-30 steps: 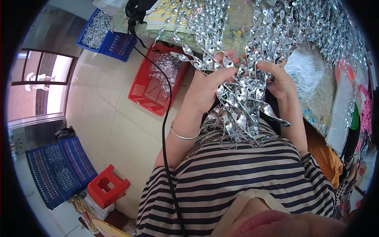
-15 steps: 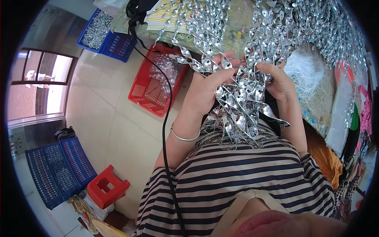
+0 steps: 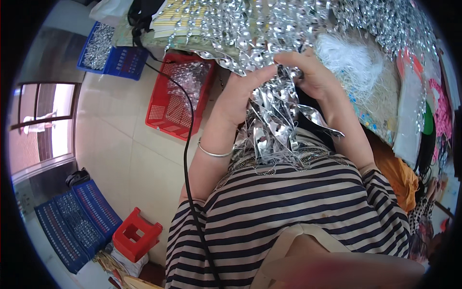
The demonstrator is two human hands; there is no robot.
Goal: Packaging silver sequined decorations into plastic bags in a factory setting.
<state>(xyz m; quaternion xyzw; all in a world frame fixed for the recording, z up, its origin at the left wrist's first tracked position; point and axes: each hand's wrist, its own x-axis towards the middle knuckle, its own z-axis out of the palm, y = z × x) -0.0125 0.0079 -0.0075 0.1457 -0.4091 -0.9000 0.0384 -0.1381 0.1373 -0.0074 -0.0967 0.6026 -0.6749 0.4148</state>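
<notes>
Tiled floor point(image 3: 110, 130): pale, large squares; fills the left side, under crates and stool.
Worktable point(image 3: 385, 94): across the top and down the right; mottled top, largely covered.
Striped shirt point(image 3: 288, 207): navy and off-white, worn by the person, lower centre.
Silver strips point(image 3: 269, 111): twisted, shiny; spread over the worktable, with a gathered bunch running past its near edge to the shirt front. One loose end sticks out toward the right forearm.
Red crate point(image 3: 156, 114): on the floor beside the table, perforated walls, clear-silvery material inside.
Lower blue crate point(image 3: 98, 204): lower left, silvery pieces along its middle.
Upper blue crate point(image 3: 129, 61): upper left, filled with small silvery pieces.
Red stool point(image 3: 150, 230): just right of the lower blue crate.
White strands point(image 3: 353, 62): loose tangle on the table, beyond the right hand point(image 3: 315, 77).
Left hand point(image 3: 240, 94): closed on the bunch, thumb laid across it; other fingers mostly hidden behind.
Right hand: likewise closed on the bunch, thumb tip just beside the left thumb's; fingers partly hidden.
Black cord point(image 3: 188, 159): passes over the left forearm area.
Bangle point(image 3: 212, 153): silvery, on the left forearm.
</notes>
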